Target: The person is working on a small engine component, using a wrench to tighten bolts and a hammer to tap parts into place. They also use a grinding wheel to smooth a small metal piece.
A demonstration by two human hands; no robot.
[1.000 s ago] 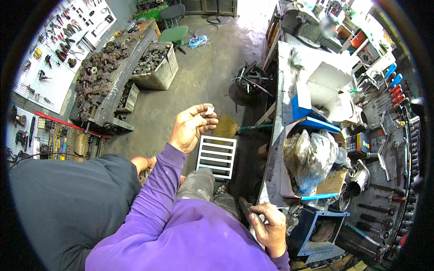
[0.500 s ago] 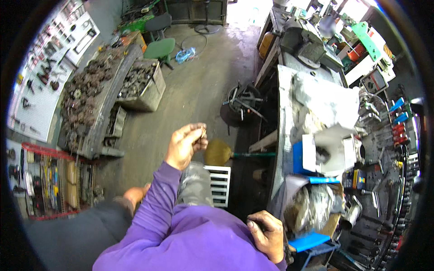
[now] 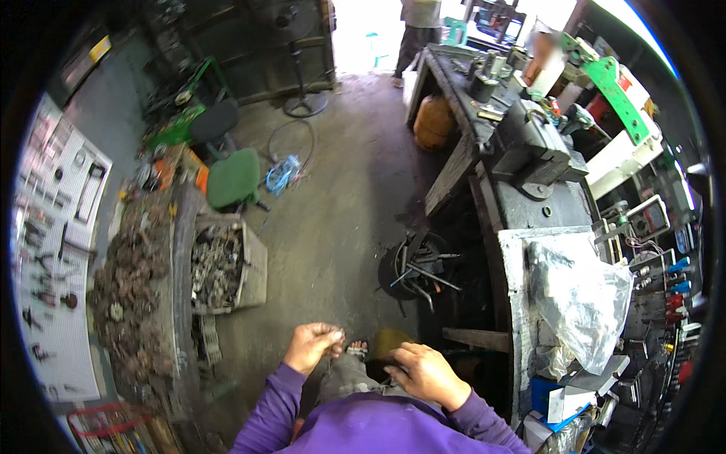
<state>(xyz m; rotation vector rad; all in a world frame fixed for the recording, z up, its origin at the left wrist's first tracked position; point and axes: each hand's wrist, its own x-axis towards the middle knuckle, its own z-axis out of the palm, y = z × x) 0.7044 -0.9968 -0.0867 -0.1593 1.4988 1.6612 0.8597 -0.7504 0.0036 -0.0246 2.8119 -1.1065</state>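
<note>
In front of my body, my left hand is closed in a pinch, thumb against fingertips. A tiny piece seems to sit at the fingertips, too small to name. My right hand is to its right, at about the same height, with the fingers curled inward and the back of the hand facing up. Whatever its fingers hold, if anything, is hidden. A gap separates the two hands, and both purple sleeves reach in from the lower edge.
A workbench on the right carries a clear plastic bag and a dark vise. Ahead on the floor stands a round container of metal bars. Left are a table of greasy parts, a parts bin and a green chair.
My view has tilted up toward the doorway, where a standing person now shows. My right hand has come in from the bench side, closer to my left hand, which stays pinched.
</note>
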